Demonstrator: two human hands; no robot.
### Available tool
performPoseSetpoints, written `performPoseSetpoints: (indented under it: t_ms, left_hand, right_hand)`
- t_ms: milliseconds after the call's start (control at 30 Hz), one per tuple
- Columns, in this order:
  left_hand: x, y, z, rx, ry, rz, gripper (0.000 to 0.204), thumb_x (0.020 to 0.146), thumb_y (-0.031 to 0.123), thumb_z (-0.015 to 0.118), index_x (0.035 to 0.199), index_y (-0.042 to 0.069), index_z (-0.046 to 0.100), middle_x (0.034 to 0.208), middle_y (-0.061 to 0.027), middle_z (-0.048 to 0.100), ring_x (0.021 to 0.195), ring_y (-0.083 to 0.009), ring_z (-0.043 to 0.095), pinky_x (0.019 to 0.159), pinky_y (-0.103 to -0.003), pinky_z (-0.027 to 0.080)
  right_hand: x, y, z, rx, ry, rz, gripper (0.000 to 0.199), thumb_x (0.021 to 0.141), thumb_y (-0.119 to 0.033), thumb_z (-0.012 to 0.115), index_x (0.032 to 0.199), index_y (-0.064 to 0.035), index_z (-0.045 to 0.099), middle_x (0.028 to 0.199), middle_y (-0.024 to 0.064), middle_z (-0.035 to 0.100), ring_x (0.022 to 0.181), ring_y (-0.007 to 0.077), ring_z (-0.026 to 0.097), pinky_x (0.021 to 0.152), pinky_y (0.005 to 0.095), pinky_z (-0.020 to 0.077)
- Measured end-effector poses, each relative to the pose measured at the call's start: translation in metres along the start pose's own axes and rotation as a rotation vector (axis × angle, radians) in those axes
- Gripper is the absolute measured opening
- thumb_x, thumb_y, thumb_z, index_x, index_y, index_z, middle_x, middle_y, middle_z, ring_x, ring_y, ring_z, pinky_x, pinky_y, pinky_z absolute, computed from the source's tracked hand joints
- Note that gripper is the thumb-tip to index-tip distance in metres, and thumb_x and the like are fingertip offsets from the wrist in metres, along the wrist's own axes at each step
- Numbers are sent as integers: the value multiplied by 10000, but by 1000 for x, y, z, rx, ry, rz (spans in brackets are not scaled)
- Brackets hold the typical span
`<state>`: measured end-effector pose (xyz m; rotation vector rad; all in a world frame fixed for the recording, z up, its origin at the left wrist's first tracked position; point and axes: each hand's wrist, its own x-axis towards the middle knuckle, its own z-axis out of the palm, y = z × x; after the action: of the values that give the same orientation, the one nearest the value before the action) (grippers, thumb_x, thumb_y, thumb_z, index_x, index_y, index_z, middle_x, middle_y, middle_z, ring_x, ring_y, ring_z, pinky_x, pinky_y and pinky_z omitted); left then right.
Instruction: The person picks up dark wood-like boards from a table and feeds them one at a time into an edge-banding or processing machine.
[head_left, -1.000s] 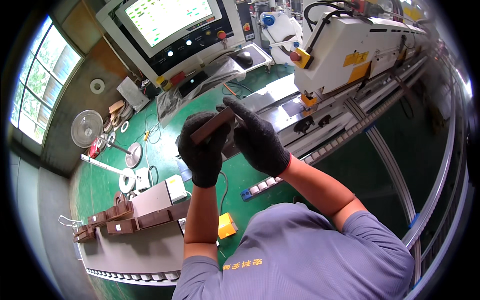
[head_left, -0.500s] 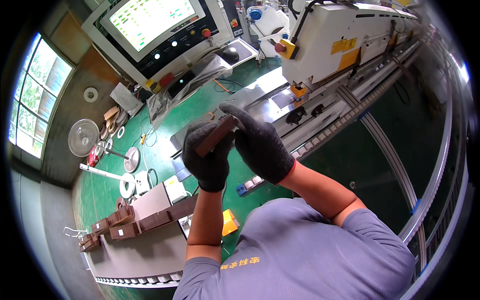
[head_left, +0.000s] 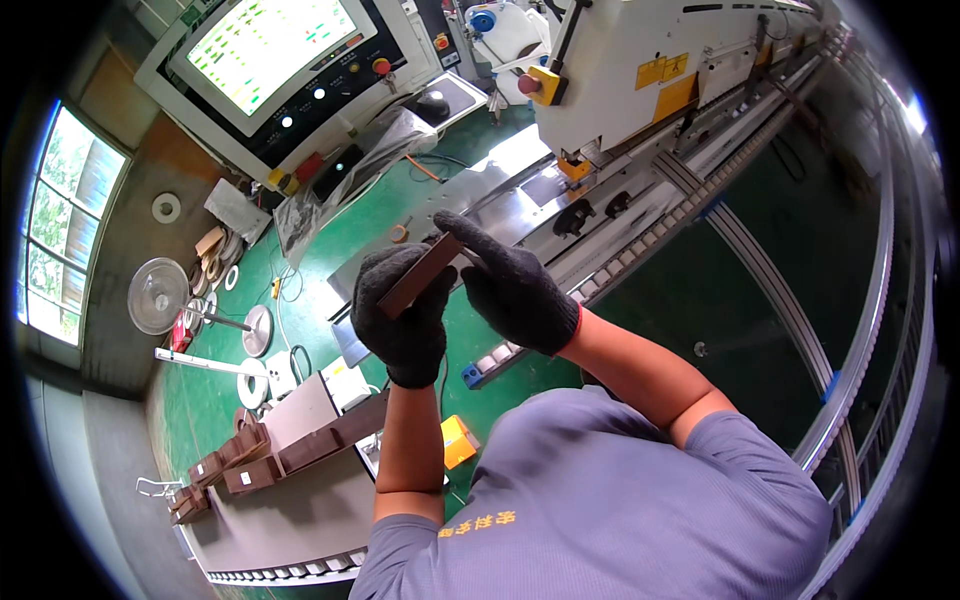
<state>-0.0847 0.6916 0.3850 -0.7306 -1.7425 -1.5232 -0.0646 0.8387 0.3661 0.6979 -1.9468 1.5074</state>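
Note:
My left hand point(head_left: 402, 325), in a dark knitted glove, is closed around a narrow brown board point(head_left: 420, 275). The board is tilted, its far end pointing up and right. My right hand point(head_left: 518, 295), gloved the same way, is at that far end. Its index finger stretches across the board's top end while its other fingers curl in beside it. A thin pale edge shows between the right hand and the board; I cannot make out what it belongs to.
A white machine point(head_left: 640, 75) with a roller track point(head_left: 630, 265) runs off to the right. A control screen point(head_left: 270, 50) stands far left. Brown pieces point(head_left: 250, 475) lie on a grey-topped table point(head_left: 290, 520) at lower left, near a yellow box point(head_left: 458, 442) and a fan point(head_left: 160, 295).
The view has shifted slightly, so the background sits further left. Both hands stay at the board, whose flat brown face now shows more squarely.

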Motion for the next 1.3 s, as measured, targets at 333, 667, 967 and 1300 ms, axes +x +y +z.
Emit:
performPoseSetpoints:
  t_ms: [333,667,967,1300]
  left_hand:
    - [-3,2,5,63,-1,55,320,679,-22,870,960,27,723,942,-113,738,901,-274,694,833,-378,541]
    - [0,-13,3,69,-210,141,483,726,62,870,1144,1,635,1097,-127,689,984,-260,654,878,-368,500]
    - [-23,6,9,-73,-152,87,868,866,241,799,1526,-45,312,1564,-244,382,1428,-348,416,1190,-458,317]
    - [-15,10,-9,17,-80,137,325,798,64,812,1075,-17,661,1022,-170,732,983,-303,686,892,-409,531]
  right_hand:
    - [4,-13,-5,-27,-32,147,705,849,55,618,1505,-92,402,953,263,666,831,426,685,739,443,562]
    - [5,-19,-22,-180,-44,241,677,870,-28,668,1493,-69,407,940,240,696,824,423,701,740,459,578]
    - [-4,-30,-17,45,-94,16,720,847,-42,740,1508,-91,459,1127,172,680,817,236,670,764,333,554]
    - [-5,0,-15,-32,-151,-14,653,861,102,548,1482,-82,462,1376,217,587,1210,386,620,1007,414,521]
